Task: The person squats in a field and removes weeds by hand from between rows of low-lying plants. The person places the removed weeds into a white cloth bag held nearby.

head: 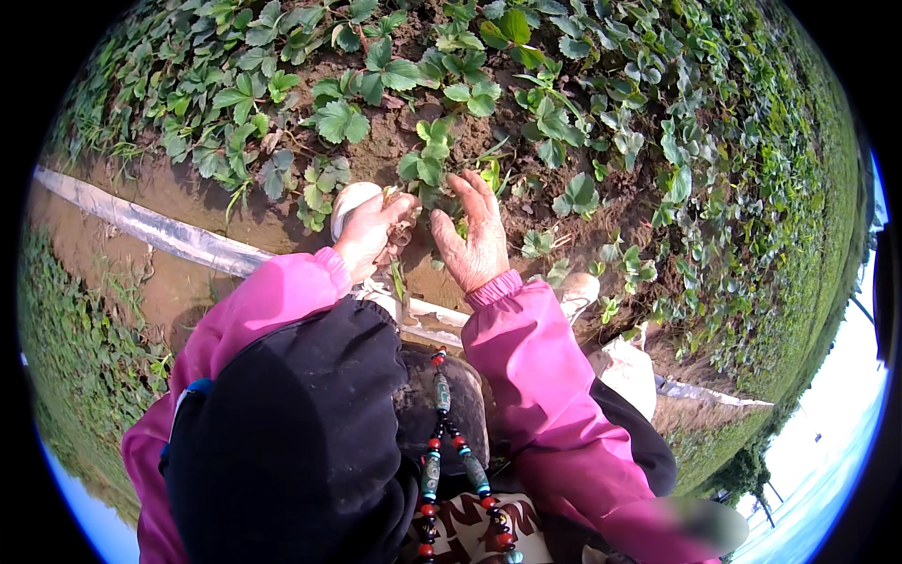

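Note:
My left hand (378,229) is closed around a small bunch of plant bits, with brownish dry leaves and a green stalk showing at its fingers. To its right, my right hand (473,233) reaches over the plants with thumb and fingers apart and holds nothing that I can see. Just beyond the two hands grows a small strawberry plant (430,155) with light green leaves, rooted in brown soil (380,144). A bright green shoot (491,173) stands by the fingertips of my right hand, which partly hide it.
Dense strawberry plants (683,176) cover the bed ahead and to the right. A pale plastic strip (162,236) runs along the furrow. My light-coloured shoes (579,292) stand at the bed's edge. A white bag (629,370) lies at the right. A beaded necklace (442,391) hangs below my chest.

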A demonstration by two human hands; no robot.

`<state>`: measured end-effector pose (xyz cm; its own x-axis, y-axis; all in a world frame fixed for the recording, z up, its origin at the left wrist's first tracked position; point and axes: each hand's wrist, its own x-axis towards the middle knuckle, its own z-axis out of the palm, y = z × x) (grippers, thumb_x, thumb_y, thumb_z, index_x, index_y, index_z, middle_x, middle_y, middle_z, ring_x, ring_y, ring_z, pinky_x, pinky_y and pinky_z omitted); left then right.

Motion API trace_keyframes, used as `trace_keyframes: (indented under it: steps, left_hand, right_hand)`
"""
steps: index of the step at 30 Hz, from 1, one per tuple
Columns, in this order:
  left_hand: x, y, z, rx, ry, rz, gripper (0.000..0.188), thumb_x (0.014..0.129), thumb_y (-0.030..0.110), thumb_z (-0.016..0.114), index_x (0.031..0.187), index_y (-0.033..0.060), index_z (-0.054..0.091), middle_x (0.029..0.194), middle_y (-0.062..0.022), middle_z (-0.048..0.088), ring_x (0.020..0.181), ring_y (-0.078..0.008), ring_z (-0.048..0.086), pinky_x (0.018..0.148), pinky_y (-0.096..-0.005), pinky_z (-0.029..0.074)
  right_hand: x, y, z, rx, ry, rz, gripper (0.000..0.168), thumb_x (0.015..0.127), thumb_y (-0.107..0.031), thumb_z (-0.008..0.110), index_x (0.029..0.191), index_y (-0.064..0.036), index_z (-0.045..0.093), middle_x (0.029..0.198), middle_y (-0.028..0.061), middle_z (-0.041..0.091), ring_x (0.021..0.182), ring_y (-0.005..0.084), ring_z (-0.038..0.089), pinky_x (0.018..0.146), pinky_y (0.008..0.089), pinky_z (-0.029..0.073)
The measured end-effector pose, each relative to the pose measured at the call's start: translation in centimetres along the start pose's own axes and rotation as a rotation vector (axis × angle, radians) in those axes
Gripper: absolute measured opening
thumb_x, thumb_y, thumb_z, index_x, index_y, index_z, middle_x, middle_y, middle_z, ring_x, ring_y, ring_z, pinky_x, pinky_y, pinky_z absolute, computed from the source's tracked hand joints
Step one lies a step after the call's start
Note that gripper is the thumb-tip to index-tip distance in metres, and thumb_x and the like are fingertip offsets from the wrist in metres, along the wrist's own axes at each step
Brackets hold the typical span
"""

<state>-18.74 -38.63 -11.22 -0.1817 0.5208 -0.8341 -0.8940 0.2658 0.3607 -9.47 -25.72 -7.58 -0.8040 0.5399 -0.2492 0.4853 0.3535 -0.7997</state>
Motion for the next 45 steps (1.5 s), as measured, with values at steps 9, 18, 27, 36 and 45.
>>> trace_keyframes:
  steps: [9, 18, 27, 36, 45]
  left_hand:
    - [0.5, -1.3, -0.1, 0.095, -0.053, 0.106, 0.019, 0.088, 0.021, 0.049, 0.098, 0.0059, 0.053, 0.075, 0.0015, 0.051, 0.056, -0.0054, 0.047, 0.047, -0.0174, 0.041]
    - [-0.4, -0.7, 0.1, 0.104, -0.077, 0.091, 0.018, 0.089, 0.021, 0.047, 0.097, 0.0057, 0.052, 0.074, 0.0011, 0.052, 0.058, -0.0054, 0.048, 0.048, -0.0176, 0.041]
    - [-0.2, -0.8, -0.2, 0.076, -0.115, 0.096, 0.018, 0.090, 0.019, 0.045, 0.098, 0.0045, 0.051, 0.073, -0.0003, 0.053, 0.052, -0.0048, 0.047, 0.045, -0.0164, 0.039]
    - [-0.5, -0.8, -0.3, 0.105, -0.124, 0.109, 0.019, 0.090, 0.021, 0.045, 0.098, 0.0045, 0.051, 0.074, -0.0006, 0.055, 0.052, -0.0045, 0.049, 0.045, -0.0164, 0.041]
    - [-0.1, -1.0, -0.3, 0.111, -0.132, 0.101, 0.021, 0.090, 0.023, 0.046, 0.098, 0.0047, 0.051, 0.074, -0.0010, 0.054, 0.053, -0.0050, 0.048, 0.045, -0.0168, 0.040]
  right_hand:
    - [6.7, 6.8, -5.3, -0.698, -0.213, 0.262, 0.043, 0.075, -0.012, 0.051, 0.117, -0.014, 0.041, 0.108, 0.0152, 0.050, 0.096, 0.0297, 0.054, 0.078, 0.0382, 0.046]
    - [8.2, 5.0, -5.8, -0.962, -0.387, 0.042, 0.030, 0.073, -0.008, 0.048, 0.102, -0.012, 0.055, 0.101, 0.0120, 0.051, 0.095, 0.0287, 0.052, 0.078, 0.0374, 0.041]
    - [8.7, 5.8, -5.2, -0.925, -0.479, -0.015, 0.026, 0.076, -0.009, 0.045, 0.099, -0.010, 0.055, 0.097, 0.0138, 0.055, 0.090, 0.0285, 0.056, 0.077, 0.0367, 0.046]
    - [10.0, 7.7, -5.6, -0.741, -0.516, 0.246, 0.031, 0.078, -0.015, 0.046, 0.108, -0.008, 0.052, 0.101, 0.0160, 0.058, 0.097, 0.0290, 0.055, 0.083, 0.0373, 0.044]
    - [9.6, 7.9, -4.3, -0.772, -0.282, 0.285, 0.026, 0.072, -0.007, 0.048, 0.096, -0.007, 0.058, 0.089, 0.0164, 0.061, 0.089, 0.0295, 0.058, 0.079, 0.0361, 0.046]
